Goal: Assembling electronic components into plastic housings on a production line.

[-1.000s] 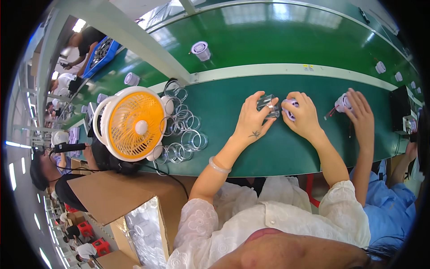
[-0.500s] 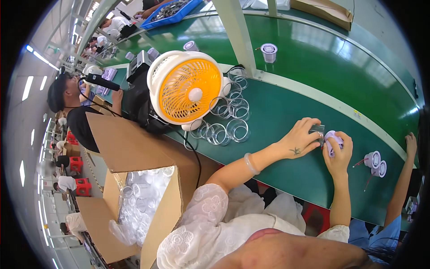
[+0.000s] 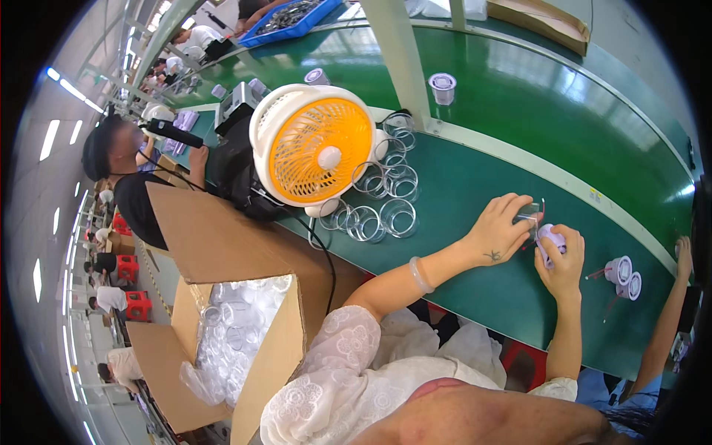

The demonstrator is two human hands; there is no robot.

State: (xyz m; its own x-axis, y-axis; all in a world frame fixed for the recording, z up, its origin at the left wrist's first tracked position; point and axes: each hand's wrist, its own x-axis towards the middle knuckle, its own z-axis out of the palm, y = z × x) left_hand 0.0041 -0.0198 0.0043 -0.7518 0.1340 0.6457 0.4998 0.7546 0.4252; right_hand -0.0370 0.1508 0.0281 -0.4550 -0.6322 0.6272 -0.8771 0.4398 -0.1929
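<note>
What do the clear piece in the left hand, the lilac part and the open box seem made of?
Clear piece: glossy plastic or possibly glass, being transparent with highlights. Lilac part: probably smooth plastic, from its even colour and rounded form. Open box: matt cardboard, by its brown, folded-out flaps.

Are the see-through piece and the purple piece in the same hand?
No, the left hand holds the see-through piece, while the right hand holds the purple piece.

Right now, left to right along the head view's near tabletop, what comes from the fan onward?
Fan, clear rings, left hand with a clear ring, right hand with a purple part, two purple parts, another person's arm.
</note>
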